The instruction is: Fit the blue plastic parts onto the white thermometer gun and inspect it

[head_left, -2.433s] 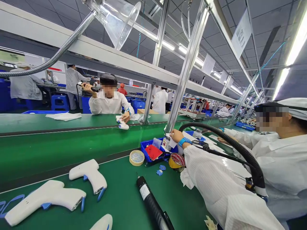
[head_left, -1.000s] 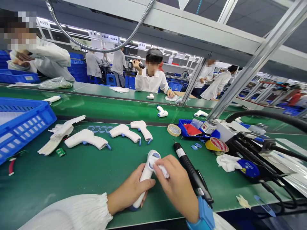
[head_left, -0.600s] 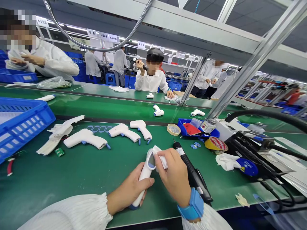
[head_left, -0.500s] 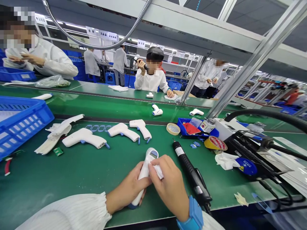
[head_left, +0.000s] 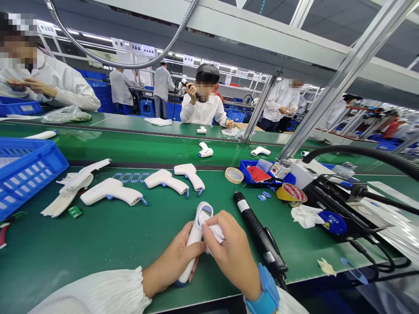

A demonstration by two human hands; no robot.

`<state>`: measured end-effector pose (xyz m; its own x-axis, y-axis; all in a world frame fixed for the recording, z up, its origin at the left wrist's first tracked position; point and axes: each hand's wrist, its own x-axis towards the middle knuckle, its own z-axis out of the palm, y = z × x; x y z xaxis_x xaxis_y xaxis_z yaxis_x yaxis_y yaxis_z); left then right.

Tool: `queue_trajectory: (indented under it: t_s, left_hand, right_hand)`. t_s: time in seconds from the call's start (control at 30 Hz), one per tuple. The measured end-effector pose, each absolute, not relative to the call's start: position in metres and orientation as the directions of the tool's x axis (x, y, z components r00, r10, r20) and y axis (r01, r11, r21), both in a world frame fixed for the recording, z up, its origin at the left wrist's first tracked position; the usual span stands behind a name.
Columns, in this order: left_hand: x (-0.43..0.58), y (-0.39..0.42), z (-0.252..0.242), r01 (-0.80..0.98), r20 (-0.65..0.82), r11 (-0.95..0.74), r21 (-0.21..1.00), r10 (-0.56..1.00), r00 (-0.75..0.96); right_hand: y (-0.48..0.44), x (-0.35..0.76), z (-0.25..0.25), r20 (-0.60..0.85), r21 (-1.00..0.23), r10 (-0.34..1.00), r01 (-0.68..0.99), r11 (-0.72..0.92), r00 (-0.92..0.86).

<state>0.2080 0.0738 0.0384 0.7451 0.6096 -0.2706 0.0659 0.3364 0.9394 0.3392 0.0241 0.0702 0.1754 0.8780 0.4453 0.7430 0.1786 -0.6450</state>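
Observation:
My left hand (head_left: pixel 178 257) is wrapped round the handle of a white infrared thermometer (head_left: pixel 195 237), whose blue-rimmed screen end points away from me. Pinched in the fingers of my right hand (head_left: pixel 231 250) is a crumpled white cloth (head_left: pixel 217 232), pressed against the thermometer just below its screen. Beyond my hands lie more white thermometers, one at the left (head_left: pixel 111 192), one in the middle (head_left: pixel 166 181) and one behind it (head_left: pixel 190 175), each with a blue flap hanging at its handle end. A black electric screwdriver (head_left: pixel 260 233) lies right of my right hand.
An opened white shell (head_left: pixel 73 187) and a green circuit board (head_left: pixel 75 212) lie by a blue basket (head_left: pixel 32 174). Tape rolls (head_left: pixel 234 175), a blue tray (head_left: pixel 266 176) and a black device with cables (head_left: pixel 343 209) stand right. Co-workers sit beyond the green conveyor (head_left: pixel 147 146).
My right hand and the cloth have shifted very slightly on the thermometer, both hands keeping their grip. The camera view has moved a little to the right. Thermometers on the conveyor sit further left.

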Motion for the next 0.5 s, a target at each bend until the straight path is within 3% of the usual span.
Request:
queue_trajectory:
  t_s: [0.17, 0.33, 0.4, 0.5]
  left_hand:
    - [0.206, 0.074, 0.04, 0.081, -0.272, 0.327, 0.942, 0.597, 0.755]
    - [0.204, 0.074, 0.041, 0.084, -0.319, 0.387, 0.918, 0.595, 0.738]
    - [0.205, 0.073, 0.042, 0.087, -0.338, 0.406, 0.91, 0.603, 0.723]
    - [0.206, 0.073, 0.04, 0.104, -0.366, 0.412, 0.905, 0.632, 0.683]
  right_hand:
    - [-0.003, 0.35, 0.085, 0.117, -0.91, 0.98, 0.413, 0.041, 0.161]
    - [-0.019, 0.403, 0.109, -0.089, -0.947, 0.936, 0.262, -0.185, 0.341]
    - [-0.017, 0.436, 0.119, -0.072, -0.937, 0.888, 0.275, -0.216, 0.454]
    - [-0.002, 0.491, 0.132, 0.088, -0.942, 0.814, 0.314, -0.12, 0.574]
